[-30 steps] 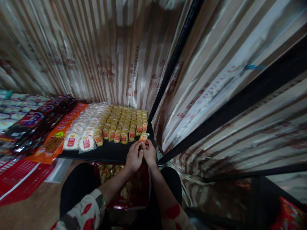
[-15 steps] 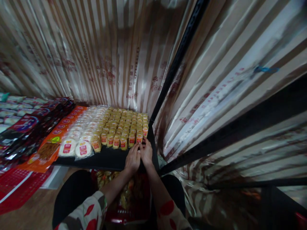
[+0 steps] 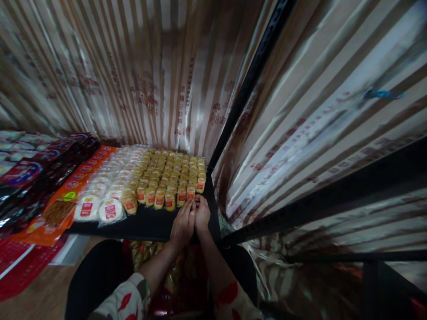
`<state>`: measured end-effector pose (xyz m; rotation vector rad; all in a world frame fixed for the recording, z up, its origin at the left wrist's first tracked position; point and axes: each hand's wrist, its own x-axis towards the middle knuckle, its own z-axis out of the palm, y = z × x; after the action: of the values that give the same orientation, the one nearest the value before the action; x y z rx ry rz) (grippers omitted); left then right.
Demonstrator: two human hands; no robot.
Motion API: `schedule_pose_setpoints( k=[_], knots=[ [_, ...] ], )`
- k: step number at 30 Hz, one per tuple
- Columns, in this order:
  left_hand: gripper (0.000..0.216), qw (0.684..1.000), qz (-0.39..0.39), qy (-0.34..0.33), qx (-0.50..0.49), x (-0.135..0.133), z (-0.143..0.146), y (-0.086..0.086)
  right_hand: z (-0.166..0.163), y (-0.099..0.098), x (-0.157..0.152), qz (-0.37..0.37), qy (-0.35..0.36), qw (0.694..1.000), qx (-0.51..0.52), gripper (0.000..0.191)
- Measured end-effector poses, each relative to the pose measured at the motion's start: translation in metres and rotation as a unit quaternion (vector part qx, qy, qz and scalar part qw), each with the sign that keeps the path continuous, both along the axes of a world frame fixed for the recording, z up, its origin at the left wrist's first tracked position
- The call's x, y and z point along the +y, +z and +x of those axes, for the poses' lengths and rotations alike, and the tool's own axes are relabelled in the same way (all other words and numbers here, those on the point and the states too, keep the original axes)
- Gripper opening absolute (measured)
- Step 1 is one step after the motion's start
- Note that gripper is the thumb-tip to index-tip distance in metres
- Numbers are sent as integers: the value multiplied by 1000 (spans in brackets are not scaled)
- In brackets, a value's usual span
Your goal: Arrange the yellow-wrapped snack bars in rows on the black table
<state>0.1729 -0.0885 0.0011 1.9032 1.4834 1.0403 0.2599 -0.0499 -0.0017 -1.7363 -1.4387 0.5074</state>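
Rows of small yellow snack packets (image 3: pixel 170 175) with red labels stand on a black shelf (image 3: pixel 140 224). My left hand (image 3: pixel 182 224) and my right hand (image 3: pixel 202 215) are pressed side by side at the right end of the front row. Their fingertips touch the front packet (image 3: pixel 191 192) there. The fingers are held close together, and whatever lies under them is hidden. Both forearms reach up from sleeves with red patches.
Round white packets (image 3: pixel 100 209) lie left of the yellow ones, then orange packs (image 3: pixel 60 209) and dark packs (image 3: pixel 30 178). A red basket of packets (image 3: pixel 167 271) sits between my knees. A black post (image 3: pixel 247 89) and striped foil sheeting (image 3: pixel 316 111) close in the right.
One second ago both hands held a yellow packet above the shelf edge. They carried it to the right end of the front row, and now rest low against the row.
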Motion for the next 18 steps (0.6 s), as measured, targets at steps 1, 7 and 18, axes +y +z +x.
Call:
schedule_pose_setpoints(
  k=[1, 7, 18],
  knots=[
    [45, 1000, 0, -2, 4, 0, 0, 0, 0, -1, 0, -2, 2, 1000, 2, 21],
    [44, 1000, 10, -4, 16, 0, -1, 0, 0, -3, -2, 17, 3, 1000, 9, 25],
    [36, 999, 36, 14, 11, -18, -7, 1, 1, 12, -36, 92, -23, 994, 62, 33]
  ],
)
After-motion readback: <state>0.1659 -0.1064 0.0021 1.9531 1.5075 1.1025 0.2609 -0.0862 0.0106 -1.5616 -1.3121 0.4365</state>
